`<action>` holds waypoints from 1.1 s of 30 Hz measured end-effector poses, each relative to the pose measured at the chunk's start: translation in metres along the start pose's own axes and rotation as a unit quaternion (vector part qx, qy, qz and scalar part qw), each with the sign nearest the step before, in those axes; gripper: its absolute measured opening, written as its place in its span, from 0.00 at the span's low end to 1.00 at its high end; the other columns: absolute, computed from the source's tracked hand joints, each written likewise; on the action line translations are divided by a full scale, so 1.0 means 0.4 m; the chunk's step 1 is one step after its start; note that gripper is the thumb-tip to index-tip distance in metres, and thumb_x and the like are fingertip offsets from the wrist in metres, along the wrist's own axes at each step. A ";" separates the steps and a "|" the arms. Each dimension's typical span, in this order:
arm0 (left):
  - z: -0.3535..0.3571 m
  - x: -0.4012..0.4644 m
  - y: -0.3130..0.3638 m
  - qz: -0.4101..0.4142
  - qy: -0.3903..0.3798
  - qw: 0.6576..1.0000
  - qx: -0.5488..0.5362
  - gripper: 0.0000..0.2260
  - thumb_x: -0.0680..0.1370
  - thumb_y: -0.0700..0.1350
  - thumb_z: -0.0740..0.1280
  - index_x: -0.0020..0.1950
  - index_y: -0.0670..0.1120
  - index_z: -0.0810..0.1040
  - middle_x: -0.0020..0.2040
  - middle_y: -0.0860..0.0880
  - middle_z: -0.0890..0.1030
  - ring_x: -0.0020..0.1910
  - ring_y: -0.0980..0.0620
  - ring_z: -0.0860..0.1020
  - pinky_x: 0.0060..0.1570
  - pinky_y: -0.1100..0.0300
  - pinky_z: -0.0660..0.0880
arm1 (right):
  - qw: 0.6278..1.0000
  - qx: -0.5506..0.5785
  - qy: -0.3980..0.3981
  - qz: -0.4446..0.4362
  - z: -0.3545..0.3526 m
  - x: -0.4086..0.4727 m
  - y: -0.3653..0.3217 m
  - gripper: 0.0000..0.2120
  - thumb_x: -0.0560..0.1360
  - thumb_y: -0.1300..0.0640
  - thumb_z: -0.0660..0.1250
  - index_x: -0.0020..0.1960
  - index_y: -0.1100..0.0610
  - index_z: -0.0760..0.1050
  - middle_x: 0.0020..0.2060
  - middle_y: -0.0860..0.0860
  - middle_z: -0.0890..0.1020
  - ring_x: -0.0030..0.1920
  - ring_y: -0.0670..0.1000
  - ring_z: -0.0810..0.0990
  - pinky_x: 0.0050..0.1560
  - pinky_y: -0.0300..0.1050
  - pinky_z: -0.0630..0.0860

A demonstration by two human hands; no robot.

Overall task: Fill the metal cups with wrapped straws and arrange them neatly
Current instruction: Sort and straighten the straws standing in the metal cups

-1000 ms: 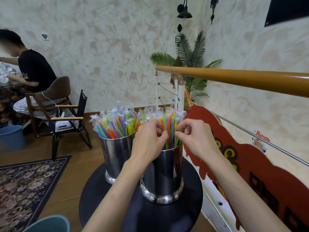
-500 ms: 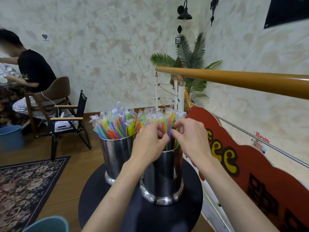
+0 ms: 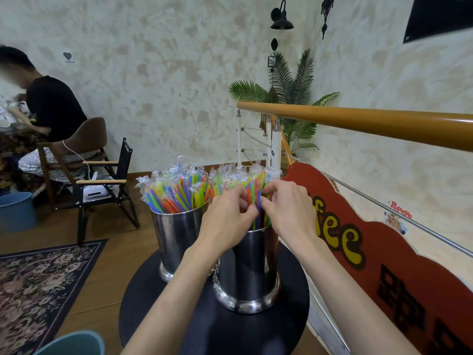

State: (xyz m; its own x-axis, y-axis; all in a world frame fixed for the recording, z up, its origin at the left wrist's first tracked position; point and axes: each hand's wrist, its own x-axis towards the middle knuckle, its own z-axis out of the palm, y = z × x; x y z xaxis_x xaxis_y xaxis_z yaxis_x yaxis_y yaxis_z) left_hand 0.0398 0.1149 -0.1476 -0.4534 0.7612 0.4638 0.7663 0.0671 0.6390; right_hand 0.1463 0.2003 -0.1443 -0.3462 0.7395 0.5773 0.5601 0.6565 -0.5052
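We are standing over a small round black table (image 3: 230,329), set on a wooden floor beside a patterned rug (image 3: 38,278) and a mottled cream wall. An orange handrail (image 3: 371,121) is running across our right side, with a red sign (image 3: 384,252) below it and a potted palm (image 3: 289,98) behind. Off to the left a seated person (image 3: 48,106) is bent over another surface, a folding chair (image 3: 102,180) is standing near them, and two blue buckets (image 3: 15,211) are sitting on the floor (one just at the bottom edge). Two metal cups are standing close together on the table: the far cup (image 3: 176,239) is holding fanned-out wrapped straws (image 3: 176,193), and the near cup (image 3: 249,272) is holding a second bunch (image 3: 253,190). Our forearms are blocking part of both cups. Our left hand (image 3: 225,216) and right hand (image 3: 289,208) are both pinching straws in the near bunch, each grip curled closed around them.
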 end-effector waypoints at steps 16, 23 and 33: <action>-0.005 -0.004 0.010 -0.011 -0.019 1.000 0.016 0.04 0.78 0.45 0.66 0.45 0.46 0.76 0.38 0.46 0.81 0.39 0.46 0.82 0.44 0.40 0.79 | 0.997 0.063 -0.041 0.009 -0.007 0.015 0.007 0.04 0.77 0.52 0.72 0.50 0.43 0.80 0.32 0.41 0.73 0.38 0.46 0.74 0.30 0.40 0.63; -0.005 -0.003 0.009 -0.016 0.004 1.000 0.001 0.07 0.75 0.42 0.67 0.39 0.44 0.71 0.35 0.43 0.79 0.36 0.43 0.82 0.42 0.39 0.78 | 1.000 -0.012 0.000 0.009 0.010 0.011 -0.013 0.06 0.77 0.49 0.71 0.54 0.46 0.82 0.46 0.48 0.82 0.49 0.54 0.82 0.39 0.45 0.70; -0.021 0.004 -0.011 0.012 0.043 0.999 0.010 0.08 0.73 0.45 0.70 0.43 0.54 0.71 0.33 0.52 0.81 0.36 0.51 0.82 0.43 0.47 0.79 | 0.998 0.048 -0.041 0.014 -0.002 0.021 -0.019 0.06 0.76 0.49 0.73 0.51 0.48 0.84 0.43 0.49 0.83 0.48 0.54 0.82 0.41 0.46 0.75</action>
State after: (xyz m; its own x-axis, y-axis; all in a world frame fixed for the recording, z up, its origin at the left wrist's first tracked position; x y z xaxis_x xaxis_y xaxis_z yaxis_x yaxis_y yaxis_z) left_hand 0.0321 0.1104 -0.1447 -0.4723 0.7042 0.5302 0.7856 0.0634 0.6155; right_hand 0.1396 0.2014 -0.1351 -0.3945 0.7646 0.5096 0.4966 0.6440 -0.5819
